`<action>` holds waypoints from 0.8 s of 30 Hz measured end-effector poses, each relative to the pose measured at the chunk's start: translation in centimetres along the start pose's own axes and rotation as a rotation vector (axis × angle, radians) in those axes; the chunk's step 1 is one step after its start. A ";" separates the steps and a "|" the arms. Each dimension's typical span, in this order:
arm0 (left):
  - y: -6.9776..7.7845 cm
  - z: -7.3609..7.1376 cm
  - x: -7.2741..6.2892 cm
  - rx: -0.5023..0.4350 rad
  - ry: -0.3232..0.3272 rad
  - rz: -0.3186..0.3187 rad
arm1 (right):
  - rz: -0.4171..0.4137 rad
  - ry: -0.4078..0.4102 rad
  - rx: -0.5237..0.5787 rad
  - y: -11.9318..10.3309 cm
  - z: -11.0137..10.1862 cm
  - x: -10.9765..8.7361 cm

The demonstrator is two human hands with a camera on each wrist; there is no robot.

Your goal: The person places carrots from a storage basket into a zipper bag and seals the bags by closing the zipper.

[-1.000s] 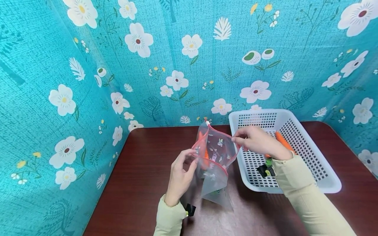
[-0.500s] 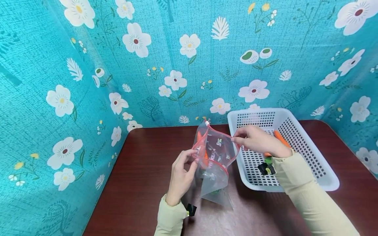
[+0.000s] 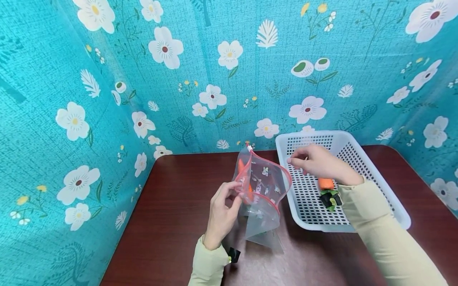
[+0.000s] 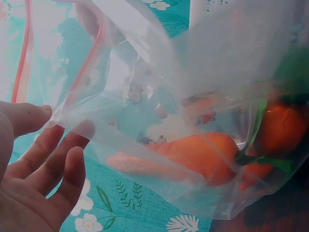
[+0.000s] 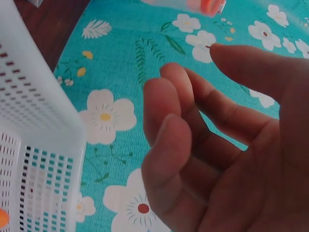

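Note:
A clear zip bag (image 3: 266, 178) with a red zip edge stands with its mouth spread wide on the table. My left hand (image 3: 223, 208) pinches its near left rim between thumb and fingers. Inside the bag lie an orange carrot (image 4: 203, 157) with green leaves and a second rounded orange thing (image 4: 282, 128), seen through the plastic in the left wrist view. My right hand (image 3: 320, 163) hovers over the white basket's left side, apart from the bag, its fingers loosely bent with nothing between them. In the right wrist view that hand (image 5: 207, 130) holds nothing.
The white perforated basket (image 3: 388, 198) stands on the right of the dark red table (image 3: 171, 206). In it is an orange piece (image 3: 326, 183) with green leaves below, partly covered by the right wrist. A blue floral cloth (image 3: 200, 71) hangs behind the table.
My right hand has let go of the bag's right rim and moved up and right over the basket. The left hand keeps its pinch on the bag, whose mouth stays spread.

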State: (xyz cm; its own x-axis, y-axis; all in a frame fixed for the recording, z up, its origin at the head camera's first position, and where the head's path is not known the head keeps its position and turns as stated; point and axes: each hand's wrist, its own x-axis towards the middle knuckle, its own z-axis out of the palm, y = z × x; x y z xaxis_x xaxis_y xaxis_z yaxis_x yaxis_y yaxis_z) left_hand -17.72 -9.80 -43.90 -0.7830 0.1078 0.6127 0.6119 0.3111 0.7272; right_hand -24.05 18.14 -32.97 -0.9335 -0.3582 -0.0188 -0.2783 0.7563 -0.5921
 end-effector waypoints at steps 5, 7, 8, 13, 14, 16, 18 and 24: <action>-0.1 0.1 0.0 0.002 0.012 0.007 | 0.041 0.050 -0.018 0.8 -0.4 0.3; -0.2 0.1 0.0 0.004 0.015 0.014 | 0.067 0.071 -0.014 1.2 -0.5 0.5; -0.3 0.1 -0.1 0.007 0.016 0.019 | 0.083 0.079 -0.014 1.5 -0.5 0.6; -0.5 0.0 0.0 0.019 0.013 0.023 | 0.160 0.105 -0.010 3.0 -0.6 1.0; -0.5 0.0 0.0 0.023 0.013 0.026 | 0.172 0.103 -0.009 3.4 -0.6 1.1; -0.5 -0.1 0.0 0.029 0.014 0.031 | 0.196 0.102 -0.006 4.2 -0.5 1.3; -0.5 -0.1 0.0 0.033 0.014 0.033 | 0.214 0.090 -0.008 5.0 -0.4 1.5; -0.5 -0.1 -0.1 0.034 0.010 0.028 | 0.287 0.051 -0.064 7.9 0.2 1.7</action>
State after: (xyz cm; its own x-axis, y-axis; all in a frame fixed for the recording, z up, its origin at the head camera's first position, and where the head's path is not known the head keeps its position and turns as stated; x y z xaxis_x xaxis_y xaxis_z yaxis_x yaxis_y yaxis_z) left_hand -17.94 -10.06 -44.25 -0.7644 0.1078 0.6357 0.6292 0.3398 0.6990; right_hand -27.82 23.40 -37.84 -0.9857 -0.0982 -0.1369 -0.0137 0.8565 -0.5160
